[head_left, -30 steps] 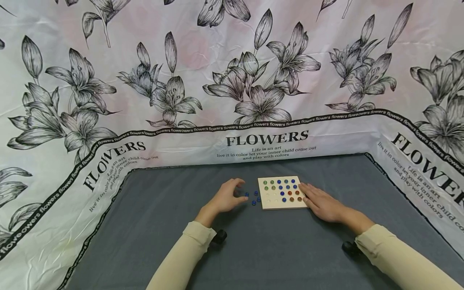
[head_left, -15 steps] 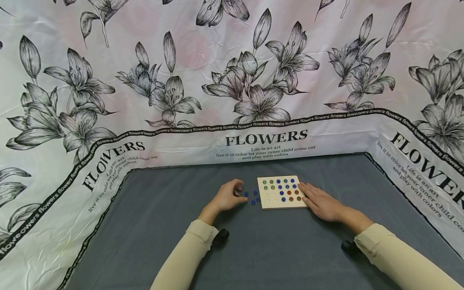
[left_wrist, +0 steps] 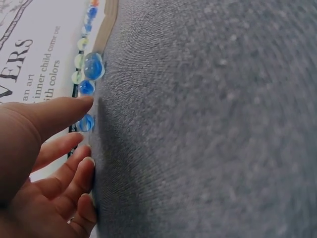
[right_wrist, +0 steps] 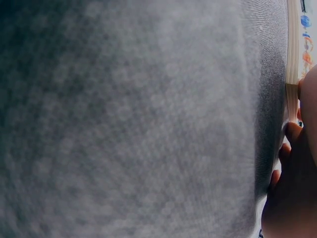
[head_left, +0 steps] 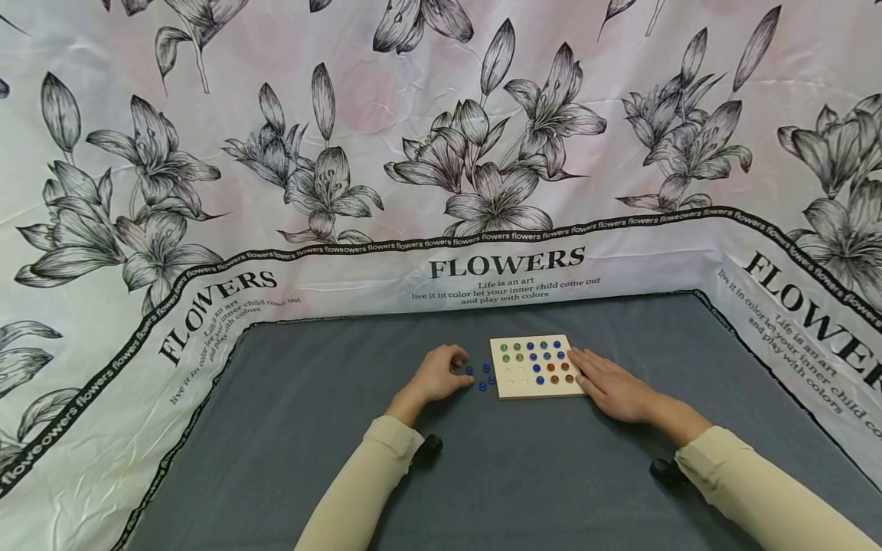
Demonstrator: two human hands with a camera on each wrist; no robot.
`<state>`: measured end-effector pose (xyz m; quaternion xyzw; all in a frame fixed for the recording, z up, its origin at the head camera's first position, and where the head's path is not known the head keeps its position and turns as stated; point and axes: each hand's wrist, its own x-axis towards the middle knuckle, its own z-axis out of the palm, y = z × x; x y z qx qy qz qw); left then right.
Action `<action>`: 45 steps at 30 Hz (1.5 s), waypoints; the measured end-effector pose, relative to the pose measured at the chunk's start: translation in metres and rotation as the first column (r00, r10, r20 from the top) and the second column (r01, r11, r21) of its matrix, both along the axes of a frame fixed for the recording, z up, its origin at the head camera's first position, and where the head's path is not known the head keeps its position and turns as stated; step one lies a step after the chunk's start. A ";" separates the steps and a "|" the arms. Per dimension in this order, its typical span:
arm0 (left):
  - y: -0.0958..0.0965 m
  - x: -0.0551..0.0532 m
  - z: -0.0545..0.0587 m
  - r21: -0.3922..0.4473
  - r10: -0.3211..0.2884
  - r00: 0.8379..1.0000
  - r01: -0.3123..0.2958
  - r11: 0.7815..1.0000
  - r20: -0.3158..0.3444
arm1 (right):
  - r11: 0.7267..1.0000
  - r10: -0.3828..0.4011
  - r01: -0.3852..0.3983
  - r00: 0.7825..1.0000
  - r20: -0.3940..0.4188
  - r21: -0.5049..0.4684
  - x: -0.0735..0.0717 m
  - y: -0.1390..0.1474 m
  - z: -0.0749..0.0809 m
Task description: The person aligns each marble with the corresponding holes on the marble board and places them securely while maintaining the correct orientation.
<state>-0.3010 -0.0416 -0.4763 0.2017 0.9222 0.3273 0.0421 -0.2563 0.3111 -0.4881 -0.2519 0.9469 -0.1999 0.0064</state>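
Observation:
A pale wooden board [head_left: 513, 391] with rows of green, blue and reddish glass marbles lies on the grey cloth. Several bare hollows show in its near left corner. Left of it are several loose blue marbles [head_left: 482, 386]. My left hand [head_left: 439, 374] reaches to the leftmost blue marble [left_wrist: 86, 123], which shows between thumb and index finger in the left wrist view, with gaps on both sides. My right hand [head_left: 613, 388] rests with extended fingers on the board's right edge; in the right wrist view, its fingers [right_wrist: 293, 133] are by the board's side.
Grey cloth [head_left: 276, 444] covers the table. A white flower-printed sheet [head_left: 358, 283] rises behind and along both sides. Dark wrist cameras sit under both cuffs, the left one [head_left: 427, 450] low over the cloth.
My left hand has shifted slightly right, its thumb and index finger coming around the leftmost blue marble. My right hand and the board have stayed in place.

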 end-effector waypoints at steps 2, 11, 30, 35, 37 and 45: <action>0.001 0.001 0.001 0.009 0.012 1.000 -0.012 1.000 0.001 | 1.000 0.003 -0.003 1.000 -0.015 -0.002 0.000 0.000 -0.001; 0.007 -0.001 -0.002 0.016 0.074 0.997 -0.073 0.997 -0.016 | 1.000 0.010 -0.011 1.000 -0.022 -0.014 -0.001 0.001 -0.002; 0.007 -0.004 -0.008 0.009 0.053 0.997 -0.053 0.999 -0.051 | 1.000 -0.012 0.012 1.000 0.018 -0.005 -0.002 0.002 -0.005; 0.005 -0.004 -0.008 0.038 0.057 0.997 -0.055 0.998 -0.050 | 1.000 0.003 -0.004 1.000 -0.014 -0.024 -0.001 0.002 -0.004; 0.004 -0.003 -0.009 0.051 0.059 0.997 -0.057 0.997 -0.048 | 1.000 0.003 -0.004 1.000 -0.012 -0.027 -0.002 0.003 -0.005; 0.000 -0.003 -0.009 0.089 0.070 0.997 -0.067 0.994 -0.036 | 1.000 -0.002 0.002 1.000 0.006 0.000 -0.004 0.003 -0.006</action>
